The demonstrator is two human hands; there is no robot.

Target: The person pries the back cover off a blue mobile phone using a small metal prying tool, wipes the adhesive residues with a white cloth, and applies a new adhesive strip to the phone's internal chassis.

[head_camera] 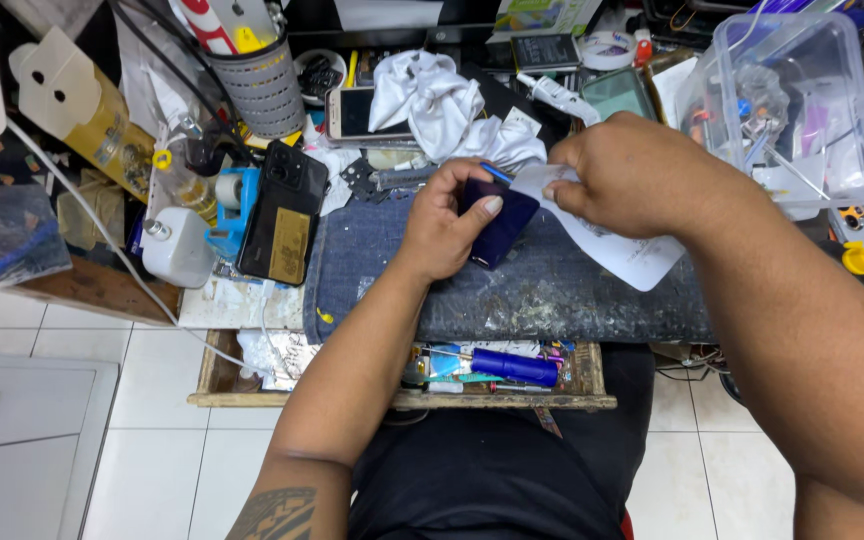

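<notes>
Gripping a dark blue phone (497, 225) near the middle of the blue-grey work mat (552, 290), the left hand (447, 225) had its fingers closed round the phone's edge, thumb across its top. The right hand (632, 175) pinched a white sheet (622, 245) just beside the phone, fingers pressed together on it. A black phone (284, 215) lay well left, a white cloth (442, 100) behind, 1 clear plastic box (782, 90) at right.

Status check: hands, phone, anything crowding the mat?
Left hand grip shut on dark blue phone. Right hand pinching white sheet at phone's top edge. Black phone lies left of mat, apart.
</notes>
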